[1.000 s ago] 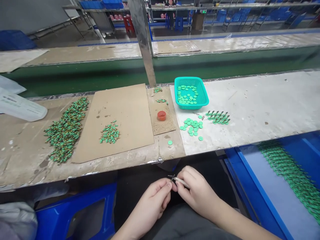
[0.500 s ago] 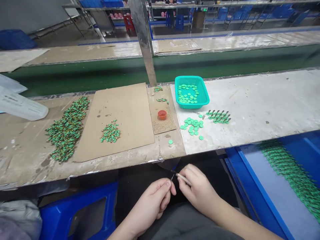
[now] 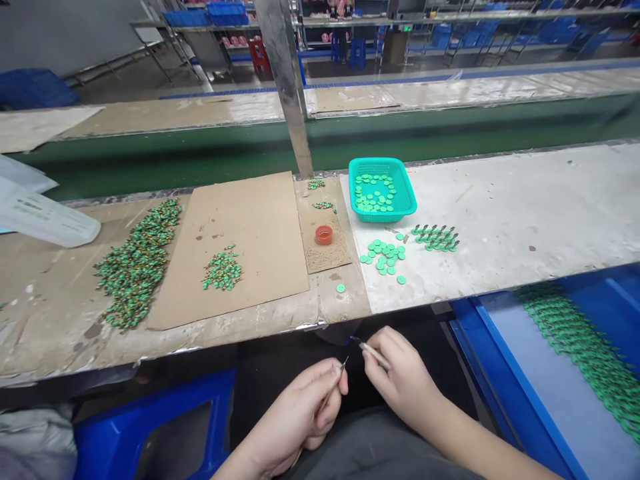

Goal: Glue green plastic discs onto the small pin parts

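Above my lap, my left hand [image 3: 316, 399] pinches a thin, pointed metal piece [image 3: 345, 361] between thumb and forefinger; its lower part is hidden by the fingers. My right hand [image 3: 403, 370] is closed around a small brush [image 3: 376, 356] with a pale handle and a dark tip. The brush tip is apart from the metal piece, a little to its upper right. On the table edge beyond the hands lies a single green button-like disc [image 3: 341, 288]. A red cup [image 3: 324, 235] stands behind it on a strip of cardboard [image 3: 327, 260].
Small green-and-gold parts form a large heap [image 3: 135, 267] and a smaller pile [image 3: 222, 270] on cardboard [image 3: 260, 227]. A teal basket [image 3: 410, 200] holds green discs, with loose discs [image 3: 385, 257] before it. Discs with upright dark pieces [image 3: 437, 238] stand rightward; a blue crate [image 3: 493, 333] holds similar rows.
My right hand has drawn the brush slightly right, away from the metal piece in my left hand. The whole view has shifted a little downward.
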Motion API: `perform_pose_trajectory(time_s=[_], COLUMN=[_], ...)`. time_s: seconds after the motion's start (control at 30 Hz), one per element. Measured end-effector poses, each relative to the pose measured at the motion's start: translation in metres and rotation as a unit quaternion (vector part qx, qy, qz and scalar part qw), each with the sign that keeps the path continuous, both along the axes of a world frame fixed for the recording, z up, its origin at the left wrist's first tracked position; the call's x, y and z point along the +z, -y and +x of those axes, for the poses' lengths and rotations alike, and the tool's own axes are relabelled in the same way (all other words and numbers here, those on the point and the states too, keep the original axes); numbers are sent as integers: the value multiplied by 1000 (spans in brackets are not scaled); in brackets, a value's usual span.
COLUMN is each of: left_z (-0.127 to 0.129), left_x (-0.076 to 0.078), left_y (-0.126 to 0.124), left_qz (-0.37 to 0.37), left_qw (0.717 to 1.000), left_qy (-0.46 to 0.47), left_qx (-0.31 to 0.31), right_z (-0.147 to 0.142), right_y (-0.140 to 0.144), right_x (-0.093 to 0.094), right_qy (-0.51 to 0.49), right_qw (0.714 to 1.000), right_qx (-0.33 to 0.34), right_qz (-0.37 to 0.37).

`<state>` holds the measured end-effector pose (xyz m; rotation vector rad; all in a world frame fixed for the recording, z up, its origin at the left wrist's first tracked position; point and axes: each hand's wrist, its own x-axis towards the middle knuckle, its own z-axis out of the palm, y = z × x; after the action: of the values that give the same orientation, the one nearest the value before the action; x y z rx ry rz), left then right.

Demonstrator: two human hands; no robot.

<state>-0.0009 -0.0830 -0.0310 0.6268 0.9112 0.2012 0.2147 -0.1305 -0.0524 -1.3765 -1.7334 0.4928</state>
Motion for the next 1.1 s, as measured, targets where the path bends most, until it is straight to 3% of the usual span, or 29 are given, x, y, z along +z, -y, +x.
perform_pose_trajectory(time_s=[0.1, 0.2, 0.5, 0.63, 0.8, 0.93, 1.1], left_z=[0, -2, -2, 0, 3, 5, 4], left_x=[-2, -2, -5, -3, 4, 8, 4], left_y=[-2, -6, -14, -11, -5, -1, 0], left_qz=[-10, -19, -45, 15, 178, 183, 209], left_qw=[1000, 999, 996, 999, 983, 981, 974], left_qy=[21, 33, 62, 34, -38, -62, -82], left_qx=[2, -1, -48, -28, -23, -21, -21], right_z=[0, -1, 0, 1, -3, -3, -3], right_y=[1, 2, 0, 1, 5, 4, 5], right_x=[2, 3, 6, 8, 10, 10, 10], right_qy=[-2, 0, 9, 5, -15, -8, 6], right_qw=[999, 1000, 999, 1000, 1000, 1000, 1000], right_qx=[39, 11, 33, -18, 25, -23, 1], right_qz=[-1, 7, 38, 24, 12, 5, -14])
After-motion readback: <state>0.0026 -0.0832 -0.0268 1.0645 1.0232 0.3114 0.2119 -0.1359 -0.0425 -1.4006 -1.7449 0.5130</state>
